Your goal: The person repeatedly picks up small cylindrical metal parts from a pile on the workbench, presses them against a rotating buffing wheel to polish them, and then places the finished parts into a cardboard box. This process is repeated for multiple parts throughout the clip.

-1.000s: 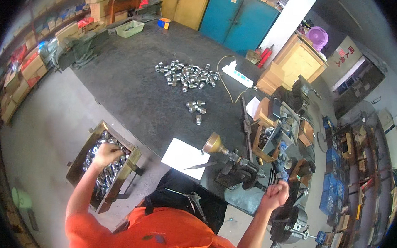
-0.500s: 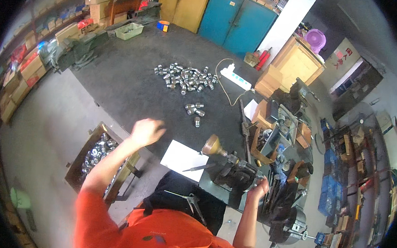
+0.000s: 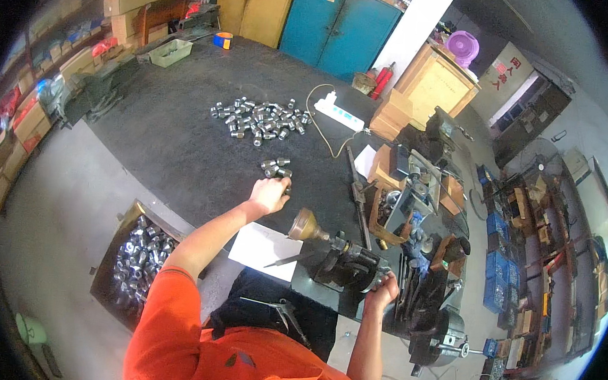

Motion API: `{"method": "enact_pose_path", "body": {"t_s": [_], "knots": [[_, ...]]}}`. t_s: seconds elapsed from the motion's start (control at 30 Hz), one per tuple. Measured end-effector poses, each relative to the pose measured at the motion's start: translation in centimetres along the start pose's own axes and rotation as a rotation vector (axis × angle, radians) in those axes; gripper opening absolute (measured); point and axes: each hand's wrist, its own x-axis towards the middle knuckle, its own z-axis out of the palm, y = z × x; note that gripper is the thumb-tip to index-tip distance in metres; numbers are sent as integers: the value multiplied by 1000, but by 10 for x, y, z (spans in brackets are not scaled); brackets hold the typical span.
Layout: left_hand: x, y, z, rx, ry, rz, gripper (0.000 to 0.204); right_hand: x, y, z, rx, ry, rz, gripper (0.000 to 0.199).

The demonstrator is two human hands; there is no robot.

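My left hand (image 3: 269, 196) is over the dark tabletop, its fingers curled around a shiny metal fitting that they mostly hide. Just beyond them lies a small group of metal fittings (image 3: 276, 167). A larger heap of similar fittings (image 3: 261, 121) is spread farther back. At the table's front edge stands a small dark bench machine (image 3: 352, 268) with a brass-coloured cup (image 3: 305, 225) at its left end. My right hand (image 3: 383, 290) is closed on a grey metal lever at the machine's right end. White paper (image 3: 262, 251) lies under a dark pointed tool (image 3: 287, 260).
Left of the table, a box (image 3: 115, 256) holds many fittings. A white power strip (image 3: 340, 113) and its cord lie to the right. Tool trays (image 3: 389, 223) and a long metal bar (image 3: 358, 197) crowd the table's right side. A chuck-like machine (image 3: 441, 338) stands near right.
My left hand has moved right and forward from above the near left edge to the nearest fitting and closed on it. My right hand stays at the machine. The whole view has shifted slightly.
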Motion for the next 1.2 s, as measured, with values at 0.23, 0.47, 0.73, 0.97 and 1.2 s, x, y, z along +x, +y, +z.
{"method": "enact_pose_path", "body": {"t_s": [0.23, 0.47, 0.73, 0.97, 1.2], "knots": [[-9, -4, 6, 64, 67, 79, 24, -11, 0, -9, 66, -39, 70, 17], [-64, 17, -37, -51, 115, 184, 33, -17, -4, -7, 128, -53, 102, 17], [-138, 18, -45, -8, 193, 403, 18, -16, -6, -8, 78, -48, 117, 16], [-136, 18, -33, -68, 256, 388, 20, -17, -4, -12, 85, -64, 109, 18], [-127, 19, -40, -455, 206, 179, 20, -19, -5, -9, 105, -39, 100, 19]]}}
